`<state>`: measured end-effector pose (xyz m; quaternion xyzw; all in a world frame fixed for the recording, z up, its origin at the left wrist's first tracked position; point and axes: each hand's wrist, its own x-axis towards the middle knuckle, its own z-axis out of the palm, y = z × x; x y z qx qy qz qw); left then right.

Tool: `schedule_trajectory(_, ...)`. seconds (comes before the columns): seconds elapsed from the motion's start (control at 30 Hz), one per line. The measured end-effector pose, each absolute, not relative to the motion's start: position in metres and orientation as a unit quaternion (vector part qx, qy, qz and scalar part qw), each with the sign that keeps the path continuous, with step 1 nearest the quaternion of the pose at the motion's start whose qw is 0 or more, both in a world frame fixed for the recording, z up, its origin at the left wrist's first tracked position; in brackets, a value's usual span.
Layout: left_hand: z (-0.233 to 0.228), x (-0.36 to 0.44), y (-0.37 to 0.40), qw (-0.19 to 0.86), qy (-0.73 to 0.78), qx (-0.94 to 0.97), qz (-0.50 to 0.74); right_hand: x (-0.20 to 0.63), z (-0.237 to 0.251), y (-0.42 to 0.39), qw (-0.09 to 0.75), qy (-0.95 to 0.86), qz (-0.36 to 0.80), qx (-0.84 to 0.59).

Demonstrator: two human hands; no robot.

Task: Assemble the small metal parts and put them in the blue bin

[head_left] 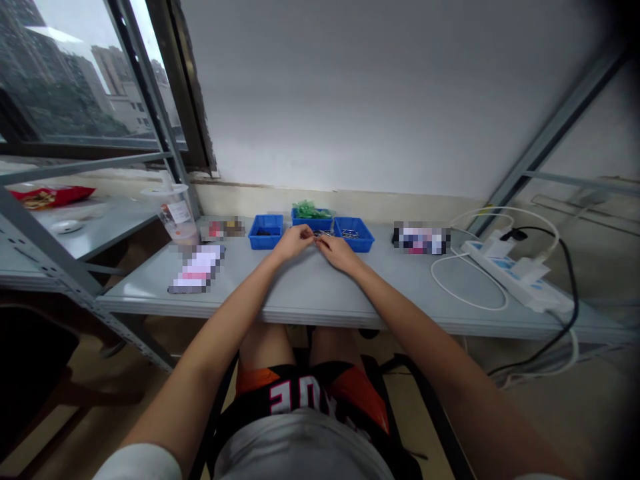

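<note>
Head view: both hands meet at the middle of the grey table (300, 293), just in front of three blue bins. Left hand (295, 241) has fingers curled in, thumb and fingertips pinched together on something small at the meeting point; right hand (336, 251) lies lower, palm down, fingertips reaching to the same spot. Between them is a small metal part (318, 235), too small to identify, held just above the tabletop; which hand actually carries it I can't tell, and the right hand's grasp isn't clear either. Forearms run over the table edge, probably steadying fine finger work. Bins sit in a tight arc right behind the hands: left blue bin (266, 231) with dark bits inside, middle blue bin (312, 217) heaped with green pieces, right blue bin (354, 235) with small metallic pieces, likely the same stock as the part in hand. That layout keeps every bin close to the working spot. Off to the left: plastic cup with lid (175, 212) and two blurred-out flat items. Right side: another blurred item, then a white power strip (515, 275) with a white cable (467, 297) looped on the table and a black cable (567, 280) dropping over the edge, all well apart from the hands. Window at upper left, plain wall behind.
</note>
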<state>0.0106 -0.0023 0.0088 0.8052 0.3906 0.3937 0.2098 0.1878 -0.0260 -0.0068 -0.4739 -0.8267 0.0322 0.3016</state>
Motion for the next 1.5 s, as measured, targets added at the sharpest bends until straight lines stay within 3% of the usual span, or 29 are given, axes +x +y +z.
schedule_trajectory(0.17,0.0071,0.0090,-0.0018,0.188,0.399,0.827,0.350,0.1866,-0.0014,-0.0288,0.348,-0.803,0.030,-0.484)
schedule_trajectory(0.5,0.0041,0.0083,-0.0029,0.158,0.397,0.844,0.324,0.1875,-0.0041,-0.0254,0.352,-0.804,0.029,-0.478)
schedule_trajectory(1.13,0.0117,0.0101,-0.0060,0.211,0.366,0.826,0.373,0.1893,-0.0004,-0.0305,0.278,-0.834,0.041,-0.475)
schedule_trajectory(1.5,0.0077,0.0084,-0.0050,0.202,0.384,0.829,0.354,0.1902,0.0004,-0.0297,0.359,-0.790,0.040,-0.496)
